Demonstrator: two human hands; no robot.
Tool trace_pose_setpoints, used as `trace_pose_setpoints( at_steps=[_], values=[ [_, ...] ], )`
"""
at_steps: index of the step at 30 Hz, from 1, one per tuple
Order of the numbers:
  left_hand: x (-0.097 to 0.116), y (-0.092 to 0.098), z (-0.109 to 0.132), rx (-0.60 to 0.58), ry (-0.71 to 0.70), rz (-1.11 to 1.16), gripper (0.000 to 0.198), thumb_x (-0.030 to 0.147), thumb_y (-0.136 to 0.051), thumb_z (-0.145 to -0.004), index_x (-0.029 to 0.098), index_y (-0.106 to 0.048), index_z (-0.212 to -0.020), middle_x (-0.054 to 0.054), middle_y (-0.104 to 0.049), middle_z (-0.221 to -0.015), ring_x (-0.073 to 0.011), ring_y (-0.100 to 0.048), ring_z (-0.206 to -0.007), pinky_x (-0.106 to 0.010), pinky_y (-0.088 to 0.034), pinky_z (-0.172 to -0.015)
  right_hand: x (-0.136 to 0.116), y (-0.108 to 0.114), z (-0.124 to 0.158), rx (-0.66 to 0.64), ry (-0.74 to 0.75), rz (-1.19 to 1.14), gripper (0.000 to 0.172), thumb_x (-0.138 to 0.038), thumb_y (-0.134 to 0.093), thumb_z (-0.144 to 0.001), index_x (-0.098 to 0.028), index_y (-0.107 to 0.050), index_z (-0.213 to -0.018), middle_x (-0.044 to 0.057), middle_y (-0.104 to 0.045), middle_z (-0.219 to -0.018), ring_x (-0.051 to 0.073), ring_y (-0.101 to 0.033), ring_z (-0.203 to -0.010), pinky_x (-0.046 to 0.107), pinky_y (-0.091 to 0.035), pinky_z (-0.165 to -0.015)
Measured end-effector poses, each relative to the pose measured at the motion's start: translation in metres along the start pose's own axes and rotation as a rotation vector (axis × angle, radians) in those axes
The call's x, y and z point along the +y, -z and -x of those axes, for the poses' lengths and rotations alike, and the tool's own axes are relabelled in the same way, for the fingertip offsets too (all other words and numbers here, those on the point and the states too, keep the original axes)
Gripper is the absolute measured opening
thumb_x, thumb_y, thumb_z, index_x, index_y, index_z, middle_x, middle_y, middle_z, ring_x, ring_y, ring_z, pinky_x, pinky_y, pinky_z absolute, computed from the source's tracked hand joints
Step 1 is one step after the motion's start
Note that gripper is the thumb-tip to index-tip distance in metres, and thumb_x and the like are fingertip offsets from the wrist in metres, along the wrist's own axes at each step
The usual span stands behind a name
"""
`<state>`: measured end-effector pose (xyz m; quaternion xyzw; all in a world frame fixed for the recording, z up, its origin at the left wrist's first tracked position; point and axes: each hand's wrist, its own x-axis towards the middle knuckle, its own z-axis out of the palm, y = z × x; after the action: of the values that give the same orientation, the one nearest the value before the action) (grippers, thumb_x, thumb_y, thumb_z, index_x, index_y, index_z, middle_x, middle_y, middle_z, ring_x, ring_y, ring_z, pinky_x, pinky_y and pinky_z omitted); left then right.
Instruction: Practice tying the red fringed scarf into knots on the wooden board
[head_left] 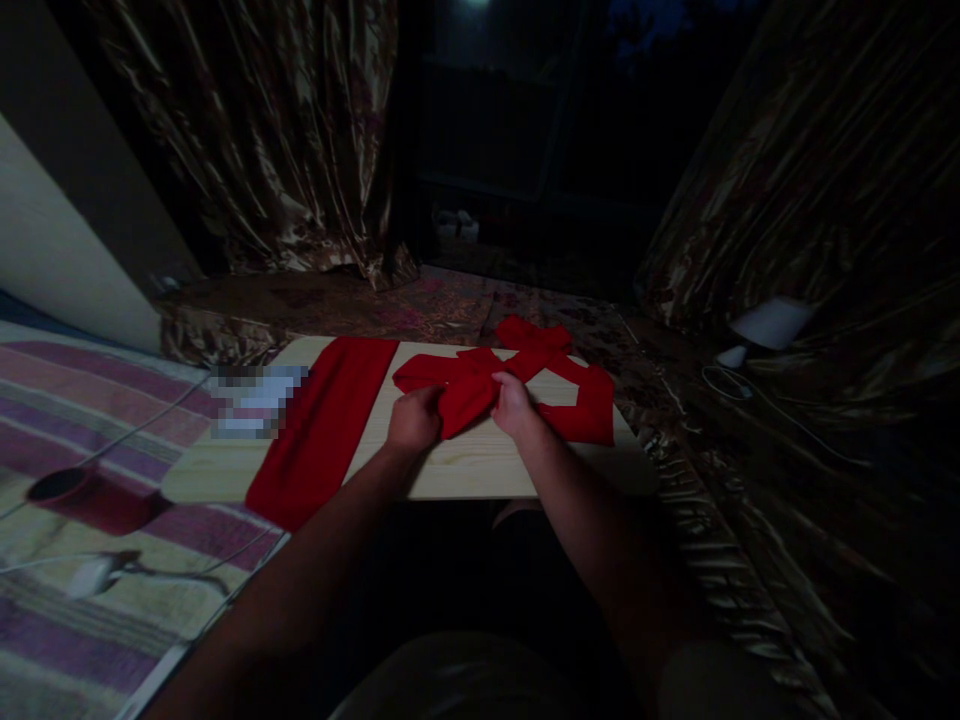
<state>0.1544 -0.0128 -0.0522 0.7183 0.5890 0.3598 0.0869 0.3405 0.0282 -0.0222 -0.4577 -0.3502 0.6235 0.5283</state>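
A strip of red cloth (pixel 469 395) is bunched between my two hands above a pale wooden board (pixel 465 472). My left hand (pixel 415 418) grips its left side, fingers wrapped round the edge. On the right side, my right hand (pixel 511 402) pinches the same cloth between thumb and fingers. More of the red fabric (pixel 596 405) trails in a loop to the right and past the board's far edge. A wide, flat red cloth (pixel 326 430) lies across the board's left part and hangs over its near edge.
Left of the board, a striped cover bears a dark red cup (pixel 94 498), a white plug (pixel 94 575) and cables. A blurred-out item (pixel 259 402) lies at the board's left. A white lamp (pixel 771 322) stands at the right. Curtains hang behind.
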Motion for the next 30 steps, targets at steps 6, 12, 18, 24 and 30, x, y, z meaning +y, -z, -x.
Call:
trace_pose_setpoints(
  at_steps=[6,12,18,24,30],
  values=[
    [0.002,-0.003,-0.002,-0.094,-0.015,-0.152,0.051,0.019,-0.055,-0.077,0.026,-0.074,-0.124,-0.008,-0.076,-0.121,-0.0338,-0.066,-0.119,-0.050,-0.049,-0.102,-0.011,0.016,0.006,-0.007,0.000,-0.010,0.021,-0.034,-0.048,-0.083,-0.022,-0.063,-0.090,0.005,-0.078,-0.090,0.020,-0.073,-0.095,0.033,-0.057,-0.090],
    [0.001,-0.005,-0.002,-0.082,-0.051,-0.164,0.040,0.025,-0.052,-0.085,0.024,-0.078,-0.116,-0.008,-0.076,-0.120,-0.0357,-0.065,-0.118,-0.050,-0.050,-0.098,-0.021,0.037,0.010,0.008,0.101,0.175,0.037,-0.048,-0.041,-0.085,-0.023,-0.064,-0.100,0.009,-0.078,-0.104,0.024,-0.072,-0.104,0.041,-0.057,-0.091],
    [-0.005,-0.005,-0.004,-0.041,0.038,-0.134,0.030,0.029,-0.050,-0.088,0.023,-0.076,-0.102,-0.011,-0.078,-0.102,-0.0293,-0.072,-0.100,-0.039,-0.054,-0.089,-0.026,0.051,0.016,0.021,0.100,0.039,0.041,-0.039,-0.039,-0.086,-0.017,-0.068,-0.105,0.011,-0.078,-0.095,0.028,-0.073,-0.093,0.046,-0.056,-0.094],
    [-0.011,-0.001,-0.004,0.139,0.221,0.135,0.030,0.032,-0.044,-0.093,0.020,-0.068,-0.106,-0.012,-0.076,-0.099,-0.0281,-0.071,-0.095,-0.037,-0.053,-0.084,-0.036,0.065,0.014,0.093,0.131,-0.149,0.032,-0.032,-0.044,-0.087,-0.018,-0.069,-0.101,0.005,-0.078,-0.085,0.021,-0.074,-0.092,0.037,-0.058,-0.093],
    [-0.012,-0.002,-0.002,0.321,0.229,0.516,0.034,0.035,-0.044,-0.089,0.015,-0.071,-0.096,-0.009,-0.076,-0.096,-0.0236,-0.068,-0.089,-0.031,-0.052,-0.083,-0.056,0.078,0.013,0.109,0.063,-0.275,0.020,-0.023,-0.054,-0.085,-0.018,-0.070,-0.095,0.004,-0.079,-0.080,0.019,-0.074,-0.076,0.033,-0.062,-0.083]
  ],
)
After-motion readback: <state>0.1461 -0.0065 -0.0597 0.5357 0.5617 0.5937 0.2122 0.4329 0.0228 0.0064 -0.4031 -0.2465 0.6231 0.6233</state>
